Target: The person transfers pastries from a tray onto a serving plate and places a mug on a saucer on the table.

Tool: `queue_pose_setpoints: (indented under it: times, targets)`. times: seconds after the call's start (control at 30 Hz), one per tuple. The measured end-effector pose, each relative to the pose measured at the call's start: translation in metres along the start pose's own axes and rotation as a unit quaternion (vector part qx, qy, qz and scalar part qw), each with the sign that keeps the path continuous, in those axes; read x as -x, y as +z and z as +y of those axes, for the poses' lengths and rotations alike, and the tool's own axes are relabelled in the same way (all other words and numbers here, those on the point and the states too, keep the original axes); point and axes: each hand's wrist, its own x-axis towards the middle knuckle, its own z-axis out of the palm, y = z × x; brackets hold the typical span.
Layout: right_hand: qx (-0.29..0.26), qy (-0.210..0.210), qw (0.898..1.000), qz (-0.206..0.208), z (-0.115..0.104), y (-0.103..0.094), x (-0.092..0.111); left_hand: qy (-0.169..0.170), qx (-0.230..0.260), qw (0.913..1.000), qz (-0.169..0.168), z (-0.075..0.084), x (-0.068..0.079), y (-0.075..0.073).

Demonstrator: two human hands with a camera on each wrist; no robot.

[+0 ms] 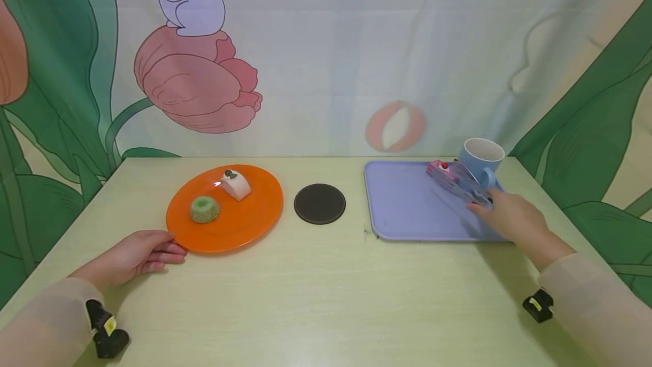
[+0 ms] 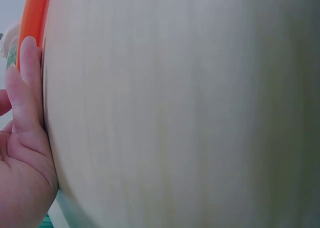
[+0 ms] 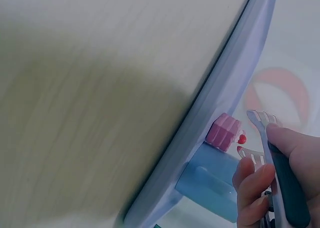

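My left hand [image 1: 145, 254] holds the near-left rim of the orange plate [image 1: 254, 228], its thumb side at the edge; the left wrist view shows fingers [image 2: 30, 88] along the tabletop against that rim. A green ring-topped cake [image 1: 205, 210] and a white cake roll [image 1: 236, 184] sit on the plate. My right hand [image 1: 514, 217] grips food tongs [image 1: 466, 183] with dark green handles [image 3: 290, 188]. Their parted tips are over a pink cake piece [image 3: 224, 131] topped with a red cherry, at the far side of the lavender tray [image 1: 407, 208]. Whether they touch it I cannot tell.
A light blue mug [image 1: 474, 157] stands at the tray's far right corner, close to the tongs. Between plate and tray lies a round black coaster [image 1: 320, 204] on the pale table [image 1: 305, 299]. A printed curtain [image 1: 316, 72] hangs behind the table.
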Motion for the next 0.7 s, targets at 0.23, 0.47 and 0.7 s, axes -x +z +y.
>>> queue_pose_setpoints:
  times: [0.23, 0.47, 0.7]
  targets:
    - [0.007, 0.008, 1.000, -0.001, 0.005, 0.000, -0.004, 0.001, -0.001, 1.0000, 0.000, -0.001, -0.001, 0.000]
    - [0.008, 0.017, 1.000, 0.001, 0.004, 0.003, -0.010, 0.004, -0.005, 1.0000, 0.000, -0.003, -0.003, -0.001]
    - [0.020, 0.023, 0.999, -0.009, 0.004, 0.005, -0.017, 0.005, -0.002, 1.0000, -0.001, -0.003, -0.003, -0.001]
